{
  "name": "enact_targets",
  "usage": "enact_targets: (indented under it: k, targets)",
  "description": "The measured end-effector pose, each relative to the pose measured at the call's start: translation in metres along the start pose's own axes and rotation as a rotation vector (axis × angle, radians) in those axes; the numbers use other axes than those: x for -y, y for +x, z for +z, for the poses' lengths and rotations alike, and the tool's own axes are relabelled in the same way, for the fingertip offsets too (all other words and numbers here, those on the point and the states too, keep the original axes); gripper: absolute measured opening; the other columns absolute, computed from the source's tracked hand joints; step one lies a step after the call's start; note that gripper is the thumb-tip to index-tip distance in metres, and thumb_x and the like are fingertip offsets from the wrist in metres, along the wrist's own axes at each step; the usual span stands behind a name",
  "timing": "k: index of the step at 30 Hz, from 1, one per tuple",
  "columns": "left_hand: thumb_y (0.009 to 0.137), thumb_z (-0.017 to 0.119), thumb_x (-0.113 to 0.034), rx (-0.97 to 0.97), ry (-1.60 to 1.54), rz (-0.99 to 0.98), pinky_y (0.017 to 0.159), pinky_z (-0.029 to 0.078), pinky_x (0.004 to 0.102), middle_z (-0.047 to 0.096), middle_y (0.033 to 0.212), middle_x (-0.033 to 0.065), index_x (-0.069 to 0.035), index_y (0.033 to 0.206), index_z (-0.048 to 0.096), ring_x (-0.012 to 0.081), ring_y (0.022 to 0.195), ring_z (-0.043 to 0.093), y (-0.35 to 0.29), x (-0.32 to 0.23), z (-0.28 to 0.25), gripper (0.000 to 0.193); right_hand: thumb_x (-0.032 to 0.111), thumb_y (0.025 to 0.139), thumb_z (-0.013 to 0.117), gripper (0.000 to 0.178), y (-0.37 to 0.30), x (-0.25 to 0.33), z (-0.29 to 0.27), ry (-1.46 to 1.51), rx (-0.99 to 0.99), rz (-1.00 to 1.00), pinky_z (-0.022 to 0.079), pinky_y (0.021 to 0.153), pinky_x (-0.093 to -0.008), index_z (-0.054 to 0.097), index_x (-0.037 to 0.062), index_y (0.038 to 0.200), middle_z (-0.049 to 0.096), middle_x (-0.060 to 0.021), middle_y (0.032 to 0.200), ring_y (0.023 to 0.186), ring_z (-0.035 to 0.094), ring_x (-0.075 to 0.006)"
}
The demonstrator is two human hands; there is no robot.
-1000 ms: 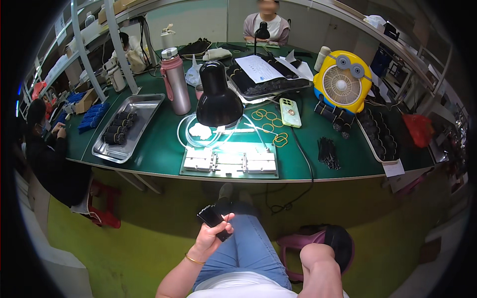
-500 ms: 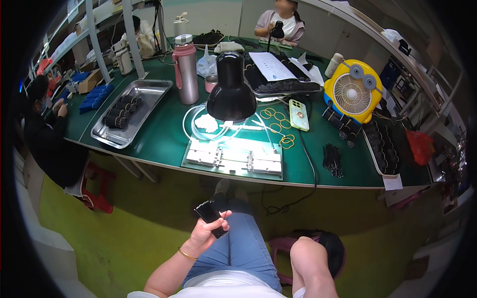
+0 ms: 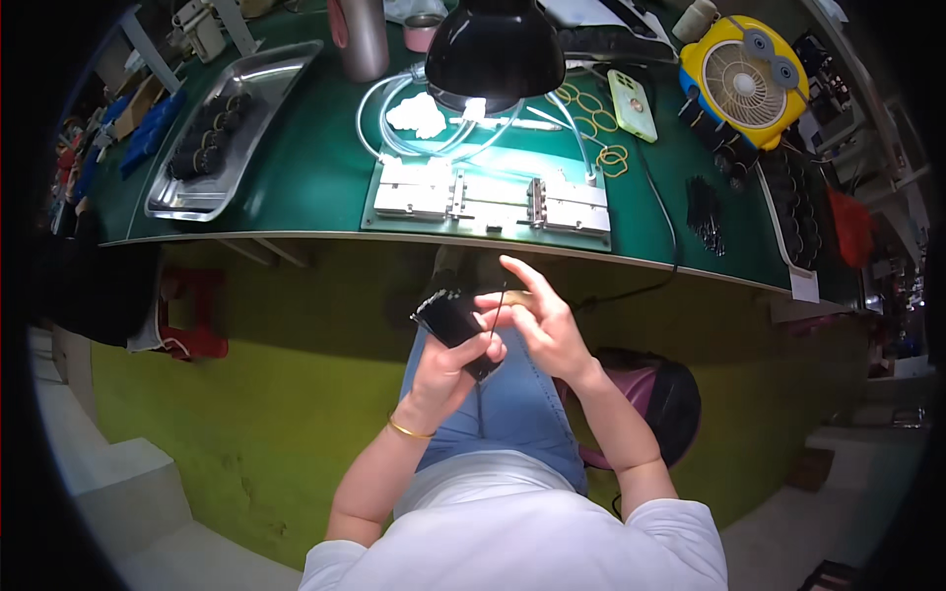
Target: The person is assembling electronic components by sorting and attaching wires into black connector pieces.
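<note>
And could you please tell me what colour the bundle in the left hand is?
The bundle is black; it shows best in the head view.

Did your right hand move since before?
Yes. The right hand was out of sight; now it has come forward, toward the table, beside the black bundle in the left hand.

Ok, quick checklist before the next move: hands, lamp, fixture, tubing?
1. Black bundle held in the left hand: ok, fingers closed around it.
2. Right hand gripping the thin dark strand: cannot tell; its fingers are beside it.
3. Black lamp lit: ok.
4. Metal fixture on the green table: ok, near the front edge.
5. Fixture free of glare: not ok, bright patches.
6. Tubing reaching the fixture: ok.
</note>
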State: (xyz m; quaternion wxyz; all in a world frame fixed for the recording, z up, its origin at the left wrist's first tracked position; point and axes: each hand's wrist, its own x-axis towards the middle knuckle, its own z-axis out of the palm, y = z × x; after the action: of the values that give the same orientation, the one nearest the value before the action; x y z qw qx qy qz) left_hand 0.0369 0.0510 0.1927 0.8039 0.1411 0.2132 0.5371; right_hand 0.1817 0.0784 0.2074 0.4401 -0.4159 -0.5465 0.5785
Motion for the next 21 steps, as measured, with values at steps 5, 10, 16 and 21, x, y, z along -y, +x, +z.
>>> enact_targets:
  k: [5,10,16,21]
  targets:
    - [0.079,0.057,0.000,-0.064,0.115,0.064,0.067,0.043,0.0271,0.054,0.080,0.0067,-0.001,0.088,0.052,0.0131,0.069,0.052,0.012,0.002,-0.009,0.010,0.001,0.084,0.043,0.033,0.014,-0.005,0.011,0.127,-0.068,0.026,0.046,0.072,-0.0224,0.042,-0.0002,0.117,0.060,-0.0121,0.092,0.079,0.058,-0.0125]
    - [0.079,0.056,0.001,-0.118,0.131,0.164,0.066,0.044,0.0253,0.055,0.075,0.0057,-0.001,0.089,0.053,0.0132,0.069,0.053,0.019,0.008,-0.012,0.011,0.007,0.085,0.049,0.016,0.030,-0.006,0.011,-0.195,-0.155,-0.050,0.045,0.055,-0.0189,0.057,-0.0028,0.094,0.060,-0.0082,0.078,0.061,0.055,-0.0072]
    - [0.079,0.055,0.002,-0.088,0.129,0.194,0.065,0.044,0.0246,0.056,0.076,0.0052,-0.001,0.091,0.054,0.0129,0.069,0.054,0.037,0.010,-0.011,0.012,0.013,0.086,0.052,0.017,0.043,0.005,0.019,0.030,-0.196,0.116,0.035,0.039,-0.0168,0.061,-0.0012,0.081,0.053,-0.0006,0.058,0.043,0.044,-0.0031]
    - [0.079,0.055,0.003,-0.095,0.099,0.166,0.065,0.045,0.0244,0.056,0.078,0.0050,-0.001,0.091,0.054,0.0125,0.069,0.054,0.046,0.006,-0.009,0.012,0.013,0.086,0.050,0.018,0.053,-0.001,0.020,0.059,-0.274,0.122,0.030,0.035,-0.0171,0.061,-0.0003,0.082,0.045,0.0035,0.050,0.038,0.038,-0.0023]
